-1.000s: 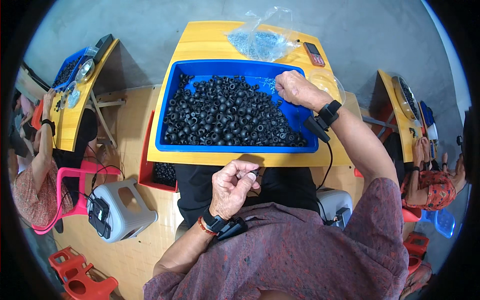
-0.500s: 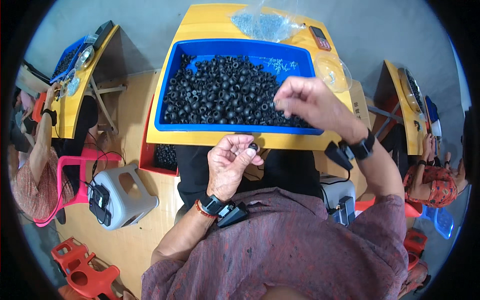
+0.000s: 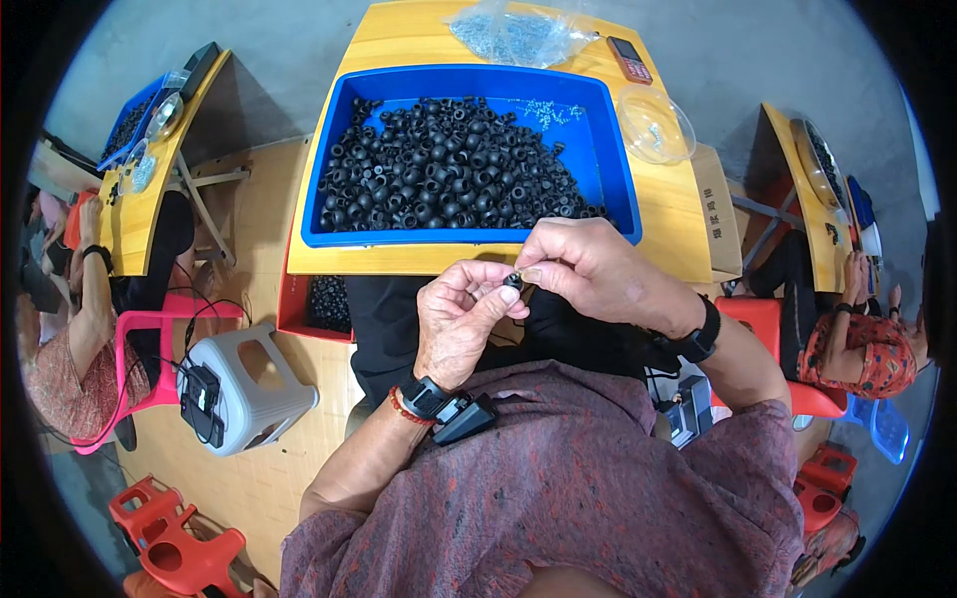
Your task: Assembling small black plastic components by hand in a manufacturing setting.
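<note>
Between thumb and fingers, my left hand (image 3: 457,317) holds a small, rounded black plastic piece (image 3: 512,281) just off the table's near edge. The fingertips of my right hand (image 3: 598,271) are pinched together at the top of that piece; whatever they hold is too small to make out. Beyond both hands, a blue tray (image 3: 449,238) is heaped with hollow, rounded black pieces (image 3: 439,164). Tiny silvery bits (image 3: 546,113) lie scattered in its far right corner.
A clear bag of silvery bits (image 3: 518,38), a phone (image 3: 629,60) and a clear round dish (image 3: 655,125) sit on the yellow table (image 3: 673,204). Below is a red box (image 3: 291,311) of black pieces. A grey stool (image 3: 244,389) stands left; people work at side tables.
My right hand has come from over the tray's near right part down and left to the piece in my left hand. The left hand stays nearly in place, still holding the black piece.
</note>
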The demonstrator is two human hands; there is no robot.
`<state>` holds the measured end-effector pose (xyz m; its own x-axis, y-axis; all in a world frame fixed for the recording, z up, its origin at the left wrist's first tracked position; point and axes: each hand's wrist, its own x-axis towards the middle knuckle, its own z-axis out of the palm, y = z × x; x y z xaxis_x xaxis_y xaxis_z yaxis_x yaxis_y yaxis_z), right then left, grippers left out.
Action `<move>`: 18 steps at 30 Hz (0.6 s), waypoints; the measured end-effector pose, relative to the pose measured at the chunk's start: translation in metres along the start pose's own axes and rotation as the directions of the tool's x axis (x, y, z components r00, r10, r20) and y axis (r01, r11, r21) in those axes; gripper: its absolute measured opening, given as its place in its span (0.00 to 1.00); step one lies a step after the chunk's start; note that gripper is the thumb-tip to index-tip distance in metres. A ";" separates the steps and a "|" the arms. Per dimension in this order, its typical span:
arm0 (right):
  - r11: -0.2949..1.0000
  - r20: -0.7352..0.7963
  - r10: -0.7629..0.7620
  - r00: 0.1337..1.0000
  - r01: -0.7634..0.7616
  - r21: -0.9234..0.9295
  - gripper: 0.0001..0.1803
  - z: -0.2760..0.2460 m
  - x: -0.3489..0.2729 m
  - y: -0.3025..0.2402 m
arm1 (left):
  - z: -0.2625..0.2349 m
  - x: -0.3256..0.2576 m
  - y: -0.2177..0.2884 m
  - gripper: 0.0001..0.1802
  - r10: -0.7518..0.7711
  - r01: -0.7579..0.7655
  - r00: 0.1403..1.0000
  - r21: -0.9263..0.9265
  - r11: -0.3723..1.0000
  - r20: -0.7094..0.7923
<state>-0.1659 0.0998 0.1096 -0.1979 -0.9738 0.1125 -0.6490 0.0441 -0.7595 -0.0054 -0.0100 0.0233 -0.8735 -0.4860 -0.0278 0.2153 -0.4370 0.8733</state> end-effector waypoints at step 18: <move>0.768 0.114 -0.359 0.926 0.363 -0.527 0.09 0.015 0.003 -0.021 | -0.004 0.003 0.002 0.08 -0.090 0.084 0.996 -0.247 0.965 -0.016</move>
<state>-0.1419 0.0925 0.1156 0.1337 -0.9433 0.3037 -0.9577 -0.2018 -0.2051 -0.0056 -0.0149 0.0233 -0.8824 -0.4564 -0.1142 0.2425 -0.6493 0.7209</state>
